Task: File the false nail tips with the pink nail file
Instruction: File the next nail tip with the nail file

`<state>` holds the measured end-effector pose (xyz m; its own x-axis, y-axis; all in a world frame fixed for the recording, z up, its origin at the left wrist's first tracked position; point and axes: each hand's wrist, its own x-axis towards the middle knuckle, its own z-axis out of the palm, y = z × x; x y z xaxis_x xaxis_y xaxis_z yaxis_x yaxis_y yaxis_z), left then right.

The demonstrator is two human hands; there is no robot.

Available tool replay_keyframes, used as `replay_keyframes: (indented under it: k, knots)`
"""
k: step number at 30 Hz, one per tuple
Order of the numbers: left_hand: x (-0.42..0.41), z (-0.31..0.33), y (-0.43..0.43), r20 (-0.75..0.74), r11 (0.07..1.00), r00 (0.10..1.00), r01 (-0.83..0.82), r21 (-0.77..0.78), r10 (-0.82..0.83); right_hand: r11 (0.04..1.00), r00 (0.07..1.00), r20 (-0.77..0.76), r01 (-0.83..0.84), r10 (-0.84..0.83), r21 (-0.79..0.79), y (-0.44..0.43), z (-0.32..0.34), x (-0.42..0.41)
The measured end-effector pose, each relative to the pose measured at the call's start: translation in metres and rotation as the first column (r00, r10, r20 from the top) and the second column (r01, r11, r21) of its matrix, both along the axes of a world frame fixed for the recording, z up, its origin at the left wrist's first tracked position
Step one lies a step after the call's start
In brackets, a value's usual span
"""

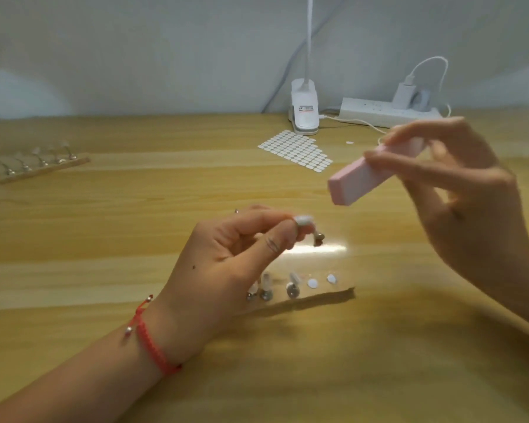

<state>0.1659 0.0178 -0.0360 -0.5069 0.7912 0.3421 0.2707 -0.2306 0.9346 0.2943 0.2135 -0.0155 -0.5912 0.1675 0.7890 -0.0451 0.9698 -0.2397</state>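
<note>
Fingers of left hand [226, 254] pinch nail tip [304, 221]; right hand [458, 190] grips pink nail file [358, 181], held apart.

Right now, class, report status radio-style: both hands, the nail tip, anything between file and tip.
Left hand pinching false nail tip on its stand. Right hand gripping pink nail file, raised, apart from tip. Gap between them open.

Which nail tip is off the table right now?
The nail tip pinched by the left hand, held up near the pink nail file. The other nail tips sit on the table.
</note>
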Motion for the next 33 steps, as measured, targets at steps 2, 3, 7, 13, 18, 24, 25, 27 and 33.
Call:
replay_keyframes:
  k: [2,3,7,13,18,24,25,27,33]
  knots:
    - [0.0,0.0,0.0,0.056,0.999,0.998,-0.02,-0.028,0.021,1.0,0.999,-0.033,0.01,-0.01,0.011,0.0,-0.003,0.004]
    - [0.0,0.0,0.0,0.08,0.999,0.996,-0.033,-0.042,0.036,1.0,0.999,-0.041,-0.027,0.027,0.01,-0.005,-0.005,0.004]
    - [-0.003,0.001,-0.002,0.235,0.993,0.97,-0.039,-0.11,0.064,0.971,0.972,0.034,-0.236,0.234,0.043,-0.029,-0.013,0.003]
    - [-0.005,0.001,-0.003,0.345,0.979,0.935,0.14,-0.149,-0.081,0.956,0.977,0.086,-0.209,0.195,0.205,-0.029,-0.011,0.005]
    - [-0.007,-0.001,-0.004,0.361,0.975,0.921,0.194,-0.11,-0.143,0.935,0.979,0.068,-0.204,0.193,0.29,-0.035,-0.012,0.004]
    - [-0.006,0.001,-0.004,0.376,0.975,0.908,0.217,-0.051,-0.182,0.948,0.987,0.027,-0.159,0.158,0.277,-0.027,0.002,0.002]
    - [-0.006,0.001,-0.003,0.366,0.976,0.915,0.208,-0.06,-0.172,0.956,0.986,0.03,-0.168,0.166,0.24,-0.03,-0.001,0.001]
    - [-0.005,0.0,-0.003,0.351,0.977,0.922,0.2,-0.072,-0.163,0.944,0.958,0.088,-0.283,0.272,0.17,-0.048,-0.014,0.0]
    - [-0.006,-0.003,-0.001,0.296,0.985,0.951,0.133,-0.112,-0.094,0.964,0.989,0.039,-0.144,0.139,0.223,-0.032,-0.003,-0.002]
